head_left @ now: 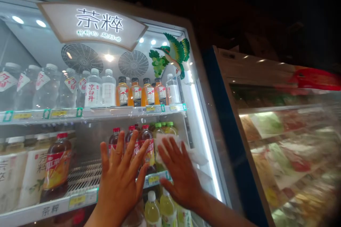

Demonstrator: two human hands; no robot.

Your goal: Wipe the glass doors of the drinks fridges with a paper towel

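Observation:
Both of my hands lie flat against the glass door of a lit drinks fridge. My left hand has its fingers spread wide on the bare glass, over red-capped dark tea bottles. My right hand is stretched out too and presses a white cloth against the glass beside green-capped bottles. The cloth shows above and to the right of the fingers.
Shelves behind the glass carry clear water bottles, orange drinks and yellow-green bottles lower down. A bird sticker sits at the door's top right. A second, blue-framed chiller with packaged food stands to the right.

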